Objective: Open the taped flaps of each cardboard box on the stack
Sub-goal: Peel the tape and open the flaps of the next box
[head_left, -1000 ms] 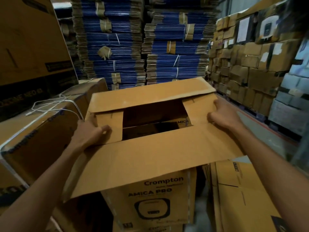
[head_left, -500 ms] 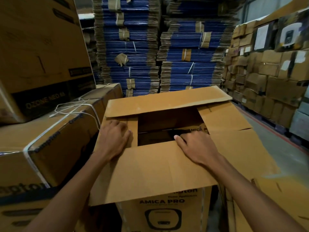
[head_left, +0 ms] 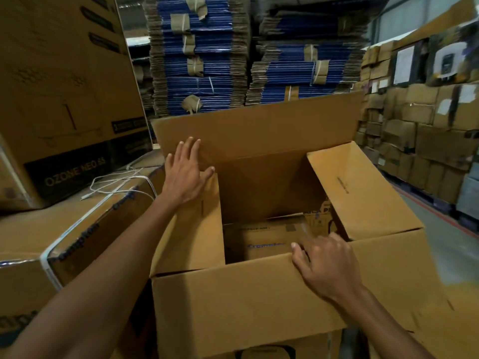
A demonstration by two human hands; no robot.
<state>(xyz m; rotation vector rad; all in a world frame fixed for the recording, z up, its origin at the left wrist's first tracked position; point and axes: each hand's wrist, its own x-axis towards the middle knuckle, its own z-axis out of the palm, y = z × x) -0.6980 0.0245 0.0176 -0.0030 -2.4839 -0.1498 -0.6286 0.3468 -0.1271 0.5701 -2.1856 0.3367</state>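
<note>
Brown cardboard box (head_left: 261, 182) stands centre frame, just right of a strapped brown carton (head_left: 77, 229); all four flaps are open. Far flap (head_left: 259, 130) is upright. Left hand (head_left: 184, 177): arm extended forward, palm flat against the far flap's lower left, fingers straight and slightly apart. Right hand (head_left: 329, 268): rests at the near flap (head_left: 233, 301), fingers curled over its inner edge, thumb along the edge; fingertips blurred. Smaller printed carton (head_left: 264, 239) lies inside.
</note>
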